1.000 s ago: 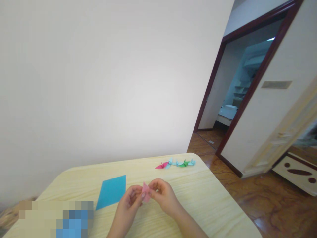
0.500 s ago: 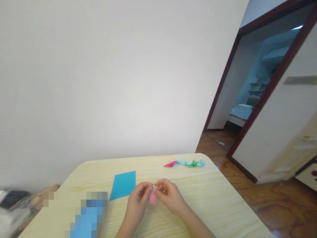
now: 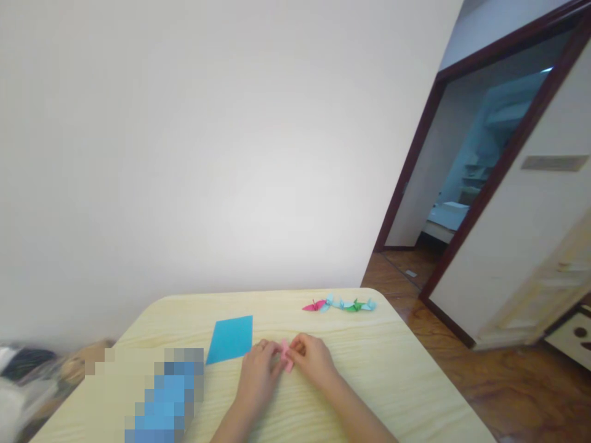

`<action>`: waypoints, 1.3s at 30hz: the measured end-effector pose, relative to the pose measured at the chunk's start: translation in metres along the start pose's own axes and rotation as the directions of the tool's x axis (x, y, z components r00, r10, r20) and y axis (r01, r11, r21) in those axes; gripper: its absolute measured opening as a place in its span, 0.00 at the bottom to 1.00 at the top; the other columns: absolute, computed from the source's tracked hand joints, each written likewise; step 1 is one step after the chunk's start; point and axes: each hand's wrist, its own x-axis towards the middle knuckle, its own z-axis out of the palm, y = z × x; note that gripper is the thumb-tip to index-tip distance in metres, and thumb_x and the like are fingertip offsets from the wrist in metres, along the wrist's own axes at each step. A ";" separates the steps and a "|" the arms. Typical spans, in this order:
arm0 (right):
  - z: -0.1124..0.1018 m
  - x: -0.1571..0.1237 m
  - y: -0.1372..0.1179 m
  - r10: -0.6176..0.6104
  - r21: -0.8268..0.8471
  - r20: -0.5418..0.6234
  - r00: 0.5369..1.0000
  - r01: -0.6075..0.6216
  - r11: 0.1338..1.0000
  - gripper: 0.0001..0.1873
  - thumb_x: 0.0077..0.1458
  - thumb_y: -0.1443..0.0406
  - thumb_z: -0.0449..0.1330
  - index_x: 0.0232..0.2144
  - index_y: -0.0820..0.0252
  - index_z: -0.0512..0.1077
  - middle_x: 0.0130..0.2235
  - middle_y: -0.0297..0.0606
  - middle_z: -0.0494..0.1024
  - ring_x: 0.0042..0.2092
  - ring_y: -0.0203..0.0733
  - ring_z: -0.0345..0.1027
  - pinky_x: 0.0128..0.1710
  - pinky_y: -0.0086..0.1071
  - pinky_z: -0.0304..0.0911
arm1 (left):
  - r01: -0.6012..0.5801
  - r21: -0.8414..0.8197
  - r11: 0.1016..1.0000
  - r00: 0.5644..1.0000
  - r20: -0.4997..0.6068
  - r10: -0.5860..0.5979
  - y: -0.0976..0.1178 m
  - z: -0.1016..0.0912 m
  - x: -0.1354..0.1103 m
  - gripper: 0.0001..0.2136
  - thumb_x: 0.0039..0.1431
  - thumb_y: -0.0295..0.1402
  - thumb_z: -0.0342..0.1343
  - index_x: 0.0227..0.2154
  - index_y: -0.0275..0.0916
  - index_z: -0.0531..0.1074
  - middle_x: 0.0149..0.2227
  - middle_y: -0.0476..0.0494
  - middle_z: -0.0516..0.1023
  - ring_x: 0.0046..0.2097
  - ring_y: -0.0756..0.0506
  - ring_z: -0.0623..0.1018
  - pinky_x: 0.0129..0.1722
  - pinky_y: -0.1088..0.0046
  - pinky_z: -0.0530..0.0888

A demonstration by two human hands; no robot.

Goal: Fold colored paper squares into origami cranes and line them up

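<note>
A small folded pink paper (image 3: pixel 286 355) is pinched between both my hands, low on the light wooden table (image 3: pixel 406 381). My left hand (image 3: pixel 259 376) holds its left side with curled fingers. My right hand (image 3: pixel 313 362) grips its right side, fingers closed. A flat blue paper square (image 3: pixel 231 338) lies just left of my hands. Further back, several small folded paper cranes (image 3: pixel 339 304), pink, pale blue and green, sit in a row near the table's far right edge.
A blurred patch (image 3: pixel 152 387) covers part of the table's left. A plain white wall rises behind the table. To the right, a dark-framed doorway (image 3: pixel 466 203) opens onto another room, above a wooden floor (image 3: pixel 530 394).
My hands have lowered the pink paper closer to the tabletop and pressed it together. The view has shifted slightly.
</note>
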 end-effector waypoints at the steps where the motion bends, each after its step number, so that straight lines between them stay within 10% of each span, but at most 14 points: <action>1: -0.002 0.000 -0.002 -0.008 -0.031 -0.005 1.000 0.008 0.999 0.05 0.47 0.64 0.59 0.27 0.60 0.73 0.27 0.36 0.78 0.29 0.38 0.70 0.28 0.26 0.59 | -0.003 0.024 1.000 1.000 0.004 0.003 -0.001 0.000 0.000 0.04 0.50 0.33 0.55 0.28 0.40 0.73 0.31 0.45 0.75 0.37 0.43 0.73 0.38 0.67 0.66; 25: -0.002 0.008 0.010 0.089 -0.262 0.063 0.994 -0.070 0.962 0.12 0.35 0.64 0.67 0.27 0.59 0.73 0.29 0.34 0.77 0.29 0.36 0.68 0.25 0.24 0.54 | -0.022 0.077 0.997 0.999 0.025 0.020 -0.013 0.006 0.003 0.09 0.48 0.27 0.54 0.35 0.39 0.72 0.31 0.48 0.78 0.32 0.47 0.75 0.33 0.73 0.68; 39: -0.009 -0.016 0.010 -0.287 -0.310 0.136 0.948 0.316 0.897 0.04 0.52 0.66 0.59 0.31 0.54 0.75 0.36 0.33 0.75 0.41 0.37 0.65 0.40 0.26 0.57 | -0.240 0.136 0.961 0.960 0.180 0.215 0.000 -0.013 -0.010 0.08 0.56 0.31 0.51 0.30 0.44 0.75 0.33 0.48 0.80 0.37 0.46 0.76 0.39 0.70 0.67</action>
